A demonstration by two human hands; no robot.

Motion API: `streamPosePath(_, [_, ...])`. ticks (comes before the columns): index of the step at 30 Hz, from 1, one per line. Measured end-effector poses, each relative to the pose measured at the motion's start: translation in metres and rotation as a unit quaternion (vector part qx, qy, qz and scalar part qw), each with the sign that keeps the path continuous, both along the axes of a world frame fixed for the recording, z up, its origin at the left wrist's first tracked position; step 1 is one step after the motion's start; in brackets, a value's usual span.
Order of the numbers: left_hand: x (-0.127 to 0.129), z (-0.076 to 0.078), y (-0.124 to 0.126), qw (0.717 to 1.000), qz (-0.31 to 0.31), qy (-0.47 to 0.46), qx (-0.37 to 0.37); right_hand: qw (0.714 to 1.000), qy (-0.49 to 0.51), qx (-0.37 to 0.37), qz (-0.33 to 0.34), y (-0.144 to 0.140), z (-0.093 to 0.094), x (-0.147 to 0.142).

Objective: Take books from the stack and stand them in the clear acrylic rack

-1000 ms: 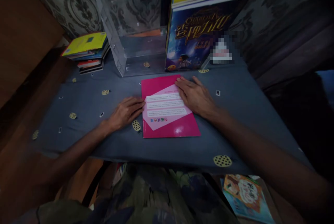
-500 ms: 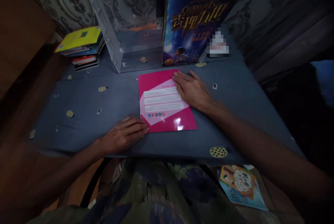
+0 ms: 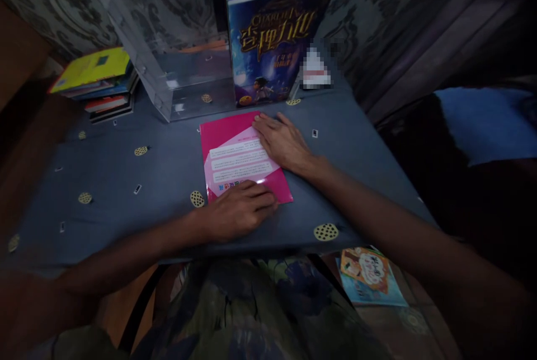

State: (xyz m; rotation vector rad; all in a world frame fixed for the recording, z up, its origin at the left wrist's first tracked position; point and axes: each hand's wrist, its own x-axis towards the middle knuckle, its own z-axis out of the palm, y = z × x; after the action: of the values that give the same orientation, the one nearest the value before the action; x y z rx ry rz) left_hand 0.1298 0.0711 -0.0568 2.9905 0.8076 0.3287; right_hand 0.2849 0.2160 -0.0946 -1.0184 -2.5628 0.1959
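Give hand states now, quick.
Left hand: open, flat on the near edge of the pink booklet.
Right hand: open, flat on its far right corner.

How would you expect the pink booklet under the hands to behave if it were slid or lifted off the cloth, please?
The pink booklet looks thin and lies flat, so it is probably light and would flex if lifted by one edge. Its cover shines, so it may be slippery under the left hand and right hand. The blue cloth might bunch if it is pushed.

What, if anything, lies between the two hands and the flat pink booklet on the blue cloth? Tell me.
Nothing visible does. The left hand lies flat on the near edge of the pink booklet, and the right hand rests flat on its far right corner. Both touch it directly.
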Motion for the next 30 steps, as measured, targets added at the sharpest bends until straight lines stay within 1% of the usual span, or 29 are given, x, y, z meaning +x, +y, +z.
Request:
streamPosePath(5, [0.027,0.001,0.014,0.999,-0.019,0.050,0.008,1.000,0.005,-0.009,-0.003,0.000,0.002,0.001])
streamPosePath(7, [0.031,0.000,0.015,0.998,-0.017,0.054,0.019,1.000,0.024,-0.009,-0.001,0.002,0.000,0.002])
streamPosePath(10, [0.030,0.002,0.014,0.998,-0.016,0.052,0.028,0.998,0.054,-0.011,0.006,0.004,-0.005,0.004])
streamPosePath(13, [0.021,0.005,0.010,0.998,-0.013,0.052,0.024,0.998,0.065,-0.016,0.016,0.006,-0.008,0.005])
streamPosePath(15, [0.012,0.007,0.005,0.999,0.000,0.041,0.011,0.998,0.062,-0.016,0.011,0.007,-0.008,0.006])
streamPosePath(18, [-0.006,0.007,-0.004,0.999,0.033,0.005,-0.013,0.998,0.065,-0.010,0.016,0.008,-0.006,0.007])
streamPosePath(21, [-0.024,0.007,-0.017,0.997,0.067,-0.026,-0.037,0.996,0.085,-0.007,0.036,0.008,-0.003,0.006])
streamPosePath(25, [-0.039,0.014,-0.031,0.991,0.099,-0.051,-0.080,0.993,0.102,-0.012,0.053,0.004,-0.003,0.003])
streamPosePath(28, [-0.050,0.023,-0.024,0.980,0.109,-0.090,-0.142,0.993,0.100,-0.013,0.053,0.002,-0.004,0.001])
streamPosePath(30, [-0.062,0.025,-0.007,0.968,0.146,-0.124,-0.160,0.993,0.106,-0.018,0.058,0.002,-0.004,0.001])
